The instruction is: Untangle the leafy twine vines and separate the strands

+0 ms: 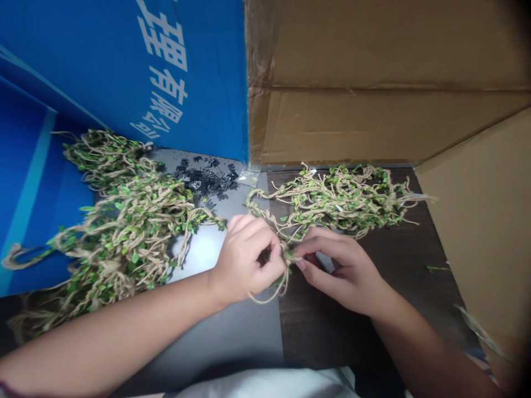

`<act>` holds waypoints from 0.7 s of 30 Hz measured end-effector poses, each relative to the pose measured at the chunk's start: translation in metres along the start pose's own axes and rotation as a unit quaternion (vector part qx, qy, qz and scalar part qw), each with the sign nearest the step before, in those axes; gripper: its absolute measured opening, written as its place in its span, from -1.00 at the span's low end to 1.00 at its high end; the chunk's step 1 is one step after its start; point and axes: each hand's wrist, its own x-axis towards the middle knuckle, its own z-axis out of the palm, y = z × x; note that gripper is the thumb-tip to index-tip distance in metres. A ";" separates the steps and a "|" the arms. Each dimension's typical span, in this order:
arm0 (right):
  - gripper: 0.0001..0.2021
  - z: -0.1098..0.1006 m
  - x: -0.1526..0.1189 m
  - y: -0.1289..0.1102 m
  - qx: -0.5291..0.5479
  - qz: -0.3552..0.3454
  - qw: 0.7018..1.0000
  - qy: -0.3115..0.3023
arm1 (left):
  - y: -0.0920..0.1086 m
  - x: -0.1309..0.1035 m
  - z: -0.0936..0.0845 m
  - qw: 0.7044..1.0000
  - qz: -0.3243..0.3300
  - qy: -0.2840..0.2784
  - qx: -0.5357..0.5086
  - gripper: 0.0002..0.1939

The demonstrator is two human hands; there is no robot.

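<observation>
Near the middle of the tabletop point(253, 337), where its grey left part meets the dark wood-patterned right part, two bare hands work on a leafy twine strand point(286, 255). The left hand point(250, 254) has its fingers curled in, with the thumb and forefinger pressed together on the strand. The right hand point(342, 271) comes in from the other side, thumb and forefinger pinching the strand at a green leafy bit, the remaining fingers loosely bent. A thin loop of twine hangs below the left hand, and from the grip the strand runs towards the far edge, bending beside the right-hand heap point(344, 199). That heap, tan cords knotted with small green leaves, lies along the far edge on the dark part, reaching close to the right edge. A larger left-hand heap point(139, 221) of the same cords spreads from the far left corner down the left side, some of it behind the left forearm. Between the two heaps, near the far edge, dark flakes point(211, 177) are scattered on the grey. A blue panel point(194, 72) with white characters and a brown cardboard panel point(373, 55) stand along the far edge, and a small green sprig point(436, 268) lies near the right edge
</observation>
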 end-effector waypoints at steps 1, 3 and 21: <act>-0.82 0.000 0.000 0.001 0.008 0.004 1.000 0.002 | 0.000 0.000 0.000 1.000 -0.001 -0.002 -0.002 -0.86; -0.80 0.001 -0.001 0.002 0.022 0.014 1.000 0.001 | 0.001 0.001 -0.001 1.000 -0.004 -0.005 -0.007 -0.87; -0.86 0.004 0.000 0.008 -0.153 -0.078 0.985 -0.005 | -0.001 0.004 -0.003 0.995 0.021 -0.040 -0.089 -0.83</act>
